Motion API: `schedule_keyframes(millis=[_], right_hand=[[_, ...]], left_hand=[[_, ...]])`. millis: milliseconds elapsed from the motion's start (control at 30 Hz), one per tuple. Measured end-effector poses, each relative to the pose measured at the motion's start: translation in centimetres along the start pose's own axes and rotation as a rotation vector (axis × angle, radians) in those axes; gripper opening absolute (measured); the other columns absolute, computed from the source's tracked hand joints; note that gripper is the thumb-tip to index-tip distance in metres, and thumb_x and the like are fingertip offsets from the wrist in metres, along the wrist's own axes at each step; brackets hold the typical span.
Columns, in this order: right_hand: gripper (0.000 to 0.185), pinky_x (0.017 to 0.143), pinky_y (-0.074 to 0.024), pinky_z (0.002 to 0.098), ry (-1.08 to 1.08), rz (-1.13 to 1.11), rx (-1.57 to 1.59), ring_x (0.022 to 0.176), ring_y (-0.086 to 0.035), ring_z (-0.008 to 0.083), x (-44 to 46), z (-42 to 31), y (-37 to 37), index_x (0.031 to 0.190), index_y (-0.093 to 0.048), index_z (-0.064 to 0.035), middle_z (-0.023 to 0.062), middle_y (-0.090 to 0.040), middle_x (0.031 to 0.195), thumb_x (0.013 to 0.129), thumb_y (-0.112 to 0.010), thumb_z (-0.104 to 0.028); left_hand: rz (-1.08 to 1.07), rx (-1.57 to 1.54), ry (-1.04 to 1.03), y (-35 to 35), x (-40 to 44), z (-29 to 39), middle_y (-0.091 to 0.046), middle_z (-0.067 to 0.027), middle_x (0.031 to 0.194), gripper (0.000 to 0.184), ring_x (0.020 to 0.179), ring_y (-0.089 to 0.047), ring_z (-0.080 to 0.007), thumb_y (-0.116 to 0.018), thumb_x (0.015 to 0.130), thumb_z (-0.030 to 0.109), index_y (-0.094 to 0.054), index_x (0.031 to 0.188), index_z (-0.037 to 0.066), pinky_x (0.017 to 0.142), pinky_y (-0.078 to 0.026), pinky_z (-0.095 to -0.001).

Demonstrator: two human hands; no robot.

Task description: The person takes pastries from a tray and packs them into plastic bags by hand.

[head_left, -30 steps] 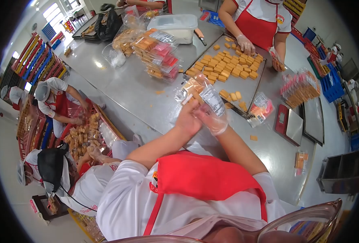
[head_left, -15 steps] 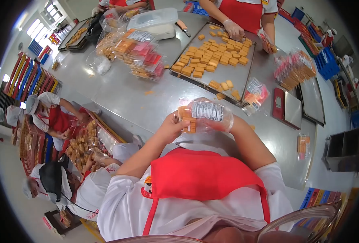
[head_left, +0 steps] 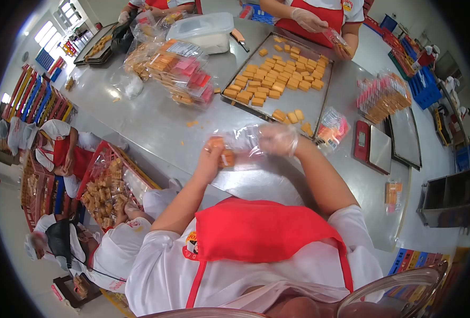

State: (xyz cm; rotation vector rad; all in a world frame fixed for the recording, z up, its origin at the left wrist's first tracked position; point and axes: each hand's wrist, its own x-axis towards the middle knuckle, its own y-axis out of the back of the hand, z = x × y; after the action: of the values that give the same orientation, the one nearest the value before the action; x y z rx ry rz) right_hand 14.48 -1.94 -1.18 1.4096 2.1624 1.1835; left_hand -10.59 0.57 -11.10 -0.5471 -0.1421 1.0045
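My bare left hand (head_left: 209, 161) is closed around the lower end of a clear plastic bag (head_left: 243, 140), where a stack of orange-brown biscuits (head_left: 226, 158) sits inside. The bag stretches sideways to my right hand (head_left: 280, 140), which wears a clear glove and grips its other end; motion smears these fingers. Both hands are above the steel table, close to my red apron. Just beyond them, a metal tray (head_left: 266, 113) carries many loose rectangular biscuits. A flat printed bag (head_left: 333, 127) lies by its near corner.
Filled packets (head_left: 179, 69) are heaped at the left, by a lidded plastic tub (head_left: 202, 33) and a knife (head_left: 239, 38). Right of the tray are stacked packets (head_left: 384, 98) and a scale (head_left: 372, 147). A co-worker's gloved hand (head_left: 309, 20) is across the table; others work at left crates.
My hands have moved apart, stretching the bag between them; the left has shifted left. Across the table, the co-worker's gloved hand has lifted from the tray towards a held packet.
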Motion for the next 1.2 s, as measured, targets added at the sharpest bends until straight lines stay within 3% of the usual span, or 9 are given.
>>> schedule_keyframes(millis=[33, 67, 133, 233, 467, 567, 767, 967, 1200], right_hand=[[0.026, 0.076, -0.0454, 0.0334, -0.010, 0.094, 0.036, 0.080, -0.057, 0.0277, 1.1, 1.2, 1.2, 0.093, -0.059, -0.0052, 0.0127, -0.061, 0.086, 0.080, -0.055, -0.028], [0.024, 0.074, -0.0460, 0.0347, -0.015, 0.193, -0.280, 0.080, -0.057, 0.0283, 2.5, 2.6, 2.1, 0.087, -0.061, -0.0044, 0.0123, -0.060, 0.079, 0.080, -0.053, -0.026], [0.025, 0.077, -0.0452, 0.0363, -0.395, 0.125, -0.285, 0.087, -0.056, 0.0283, 4.2, 1.3, 4.2, 0.104, -0.056, -0.0145, 0.0126, -0.057, 0.094, 0.079, -0.051, -0.020], [0.035, 0.078, -0.0448, 0.0377, -0.432, 0.107, -0.539, 0.092, -0.054, 0.0295, 5.2, 4.8, 3.2, 0.111, -0.053, -0.0210, 0.0127, -0.054, 0.103, 0.077, -0.051, -0.016], [0.020, 0.075, -0.0451, 0.0377, -0.487, 0.092, -0.770, 0.092, -0.055, 0.0281, 2.0, 7.3, 4.3, 0.093, -0.061, -0.0115, 0.0115, -0.058, 0.098, 0.078, -0.053, -0.021], [0.021, 0.076, -0.0444, 0.0369, -0.772, 0.062, -0.347, 0.095, -0.053, 0.0286, -0.3, 12.2, 6.4, 0.095, -0.059, -0.0109, 0.0133, -0.056, 0.103, 0.075, -0.054, -0.017], [0.025, 0.073, -0.0440, 0.0361, -0.554, 0.251, -0.612, 0.087, -0.055, 0.0306, -1.7, 11.2, 6.7, 0.095, -0.056, -0.0085, 0.0148, -0.058, 0.089, 0.071, -0.058, -0.012], [0.020, 0.069, -0.0431, 0.0350, -0.494, 0.103, -0.262, 0.080, -0.056, 0.0293, -3.3, 11.9, 6.8, 0.090, -0.053, -0.0076, 0.0132, -0.057, 0.085, 0.073, -0.059, -0.016], [0.023, 0.070, -0.0430, 0.0327, -0.656, 0.259, -0.292, 0.079, -0.056, 0.0263, -2.5, 9.7, 7.0, 0.088, -0.054, -0.0085, 0.0134, -0.058, 0.081, 0.072, -0.059, -0.023]], left_hand=[[0.083, -0.068, -0.057, -1.1, 0.1, 1.0, -0.049, -0.0026, 0.077, 0.026, 0.066, -0.048, -0.0114, -0.047, 0.086, 0.026, -0.043, 0.103, 0.006, 0.059, -0.041, -0.0270], [0.162, -0.132, -0.119, -2.3, 0.1, 2.0, -0.044, -0.0005, 0.065, 0.030, 0.050, -0.041, -0.0097, -0.049, 0.084, 0.033, -0.045, 0.098, 0.007, 0.042, -0.035, -0.0260], [0.152, -0.160, -0.150, -2.3, 0.2, 2.0, -0.044, -0.0003, 0.065, 0.029, 0.050, -0.042, -0.0103, -0.048, 0.085, 0.032, -0.045, 0.098, 0.006, 0.042, -0.035, -0.0258], [0.109, -0.160, -0.148, -1.9, 0.2, 2.0, -0.045, -0.0001, 0.065, 0.031, 0.049, -0.042, -0.0112, -0.047, 0.085, 0.031, -0.046, 0.101, 0.005, 0.042, -0.036, -0.0254], [0.188, -0.293, -0.129, -2.5, -0.4, 3.1, -0.056, -0.0067, 0.092, 0.033, 0.081, -0.057, -0.0189, -0.045, 0.084, 0.028, -0.045, 0.108, 0.005, 0.071, -0.048, -0.0332], [0.107, -0.313, -0.135, -1.0, 0.0, 2.3, -0.053, -0.0088, 0.108, 0.033, 0.099, -0.054, -0.0217, -0.045, 0.084, 0.027, -0.044, 0.110, 0.006, 0.085, -0.044, -0.0365], [0.081, -0.319, -0.046, -0.6, 0.3, 2.4, -0.052, -0.0080, 0.108, 0.031, 0.095, -0.055, -0.0209, -0.041, 0.086, 0.025, -0.042, 0.113, 0.009, 0.082, -0.045, -0.0357], [-0.020, -0.376, -0.068, 0.1, 0.3, 2.0, -0.053, -0.0076, 0.108, 0.032, 0.097, -0.054, -0.0196, -0.040, 0.086, 0.024, -0.042, 0.114, 0.008, 0.082, -0.045, -0.0343], [0.061, -0.281, -0.130, -1.6, 0.3, 2.9, -0.053, -0.0079, 0.109, 0.032, 0.097, -0.054, -0.0187, -0.040, 0.086, 0.023, -0.042, 0.115, 0.007, 0.083, -0.045, -0.0325]])
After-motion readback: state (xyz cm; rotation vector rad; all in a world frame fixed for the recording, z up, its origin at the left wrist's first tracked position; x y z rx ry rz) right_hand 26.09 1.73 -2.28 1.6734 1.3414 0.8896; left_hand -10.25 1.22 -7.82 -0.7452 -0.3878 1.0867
